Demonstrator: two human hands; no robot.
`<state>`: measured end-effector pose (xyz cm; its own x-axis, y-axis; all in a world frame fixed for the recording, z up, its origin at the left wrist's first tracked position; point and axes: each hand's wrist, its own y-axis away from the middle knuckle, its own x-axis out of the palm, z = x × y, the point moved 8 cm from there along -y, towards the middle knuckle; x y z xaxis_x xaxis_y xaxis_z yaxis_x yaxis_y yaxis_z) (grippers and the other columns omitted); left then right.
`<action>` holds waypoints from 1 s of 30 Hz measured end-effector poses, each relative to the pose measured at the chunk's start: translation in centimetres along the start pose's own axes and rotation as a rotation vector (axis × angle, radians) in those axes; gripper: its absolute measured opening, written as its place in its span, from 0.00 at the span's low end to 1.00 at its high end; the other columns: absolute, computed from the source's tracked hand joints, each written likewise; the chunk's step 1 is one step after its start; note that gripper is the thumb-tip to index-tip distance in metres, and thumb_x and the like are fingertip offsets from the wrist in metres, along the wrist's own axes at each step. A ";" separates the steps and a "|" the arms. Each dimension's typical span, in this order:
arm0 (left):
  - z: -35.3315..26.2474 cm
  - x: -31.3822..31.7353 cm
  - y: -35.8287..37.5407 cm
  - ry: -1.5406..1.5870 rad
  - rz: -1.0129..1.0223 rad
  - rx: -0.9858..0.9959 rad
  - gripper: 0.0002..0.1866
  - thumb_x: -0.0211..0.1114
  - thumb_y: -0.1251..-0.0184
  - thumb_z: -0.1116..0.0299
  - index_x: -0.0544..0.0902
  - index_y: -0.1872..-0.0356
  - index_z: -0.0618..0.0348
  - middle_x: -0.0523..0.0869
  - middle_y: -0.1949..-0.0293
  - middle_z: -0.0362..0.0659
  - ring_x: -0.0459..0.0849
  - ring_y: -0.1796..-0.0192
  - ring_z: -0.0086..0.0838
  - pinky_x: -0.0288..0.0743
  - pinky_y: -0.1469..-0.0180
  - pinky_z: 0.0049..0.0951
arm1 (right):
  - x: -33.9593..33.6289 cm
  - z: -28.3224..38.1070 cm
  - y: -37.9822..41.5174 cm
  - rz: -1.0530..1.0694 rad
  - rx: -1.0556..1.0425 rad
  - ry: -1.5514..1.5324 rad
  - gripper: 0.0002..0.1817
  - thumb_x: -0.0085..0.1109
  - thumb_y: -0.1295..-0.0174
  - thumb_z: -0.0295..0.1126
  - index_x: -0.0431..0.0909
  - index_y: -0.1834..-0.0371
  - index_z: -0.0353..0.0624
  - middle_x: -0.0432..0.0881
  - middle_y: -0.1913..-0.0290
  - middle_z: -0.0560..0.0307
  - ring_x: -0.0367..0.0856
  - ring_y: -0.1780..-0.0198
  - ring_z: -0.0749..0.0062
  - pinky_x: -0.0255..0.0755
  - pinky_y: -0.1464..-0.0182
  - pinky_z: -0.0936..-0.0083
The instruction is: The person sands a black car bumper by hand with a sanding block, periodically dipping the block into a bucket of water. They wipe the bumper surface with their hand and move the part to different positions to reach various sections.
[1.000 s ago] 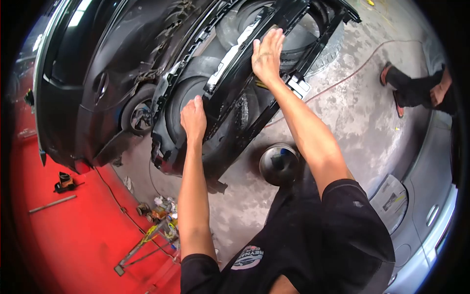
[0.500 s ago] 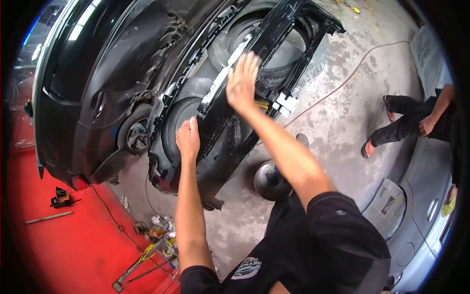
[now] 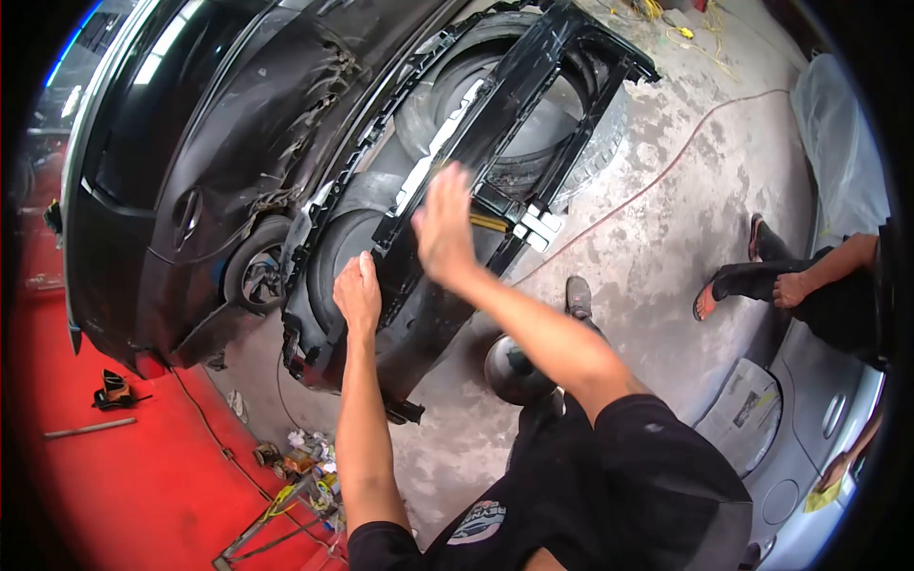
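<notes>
A black car bumper part [image 3: 409, 328] lies over stacked tires [image 3: 333, 276] beside a dark car. My left hand [image 3: 358, 293] is closed at the part's near edge, its fingers curled; what it grips, if anything, is hidden. Over the middle of the part is my right hand [image 3: 444, 224], its fingers stretched out and slightly blurred, with nothing held. A white strip [image 3: 438, 147] runs along the part above my hands. At the part's right side sit white pieces [image 3: 538, 228], just beyond a yellow piece [image 3: 488, 222].
The dented dark car [image 3: 238, 124] stands at the left. A round dark object [image 3: 514, 369] is by my legs. Another person's legs [image 3: 752, 281] are at the right, near a silver car [image 3: 809, 419]. A hose [image 3: 666, 169] crosses the floor; tools [image 3: 305, 466] lie lower left.
My right hand has moved left and down over the black part, closer to my left hand. The view has shifted slightly, and the other person's arm has moved.
</notes>
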<state>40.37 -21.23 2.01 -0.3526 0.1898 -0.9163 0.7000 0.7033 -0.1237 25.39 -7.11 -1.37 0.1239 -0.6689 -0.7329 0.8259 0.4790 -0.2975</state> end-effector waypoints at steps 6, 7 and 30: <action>0.0 -0.2 0.2 -0.030 0.004 0.024 0.26 0.51 0.14 0.51 0.84 0.64 0.64 0.87 0.62 0.58 0.85 0.57 0.62 0.74 0.54 0.57 | -4.5 -8.0 -8.5 -0.279 0.071 -0.240 0.35 0.35 0.12 0.41 0.51 0.16 0.20 0.47 0.13 0.19 0.41 0.11 0.29 0.37 0.11 0.46; 0.3 0.1 0.1 -0.031 0.004 0.001 0.26 0.51 0.14 0.51 0.84 0.64 0.64 0.87 0.63 0.58 0.85 0.57 0.62 0.74 0.54 0.56 | -4.2 -7.3 -8.1 -0.318 0.077 -0.239 0.36 0.37 0.12 0.43 0.52 0.16 0.20 0.47 0.13 0.19 0.41 0.11 0.28 0.37 0.11 0.45; -0.7 0.2 1.5 -0.003 -0.014 0.095 0.21 0.51 0.12 0.58 0.86 0.37 0.60 0.88 0.37 0.55 0.85 0.35 0.53 0.76 0.33 0.50 | -2.8 -1.9 -2.2 0.053 -0.206 0.030 0.35 0.43 0.14 0.42 0.55 0.14 0.28 0.53 0.12 0.32 0.48 0.11 0.38 0.46 0.12 0.48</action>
<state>40.92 -19.64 1.93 -0.3612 0.1786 -0.9152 0.7510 0.6376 -0.1719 22.14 -5.17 0.19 0.1455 -0.6242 -0.7676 0.6882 0.6212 -0.3747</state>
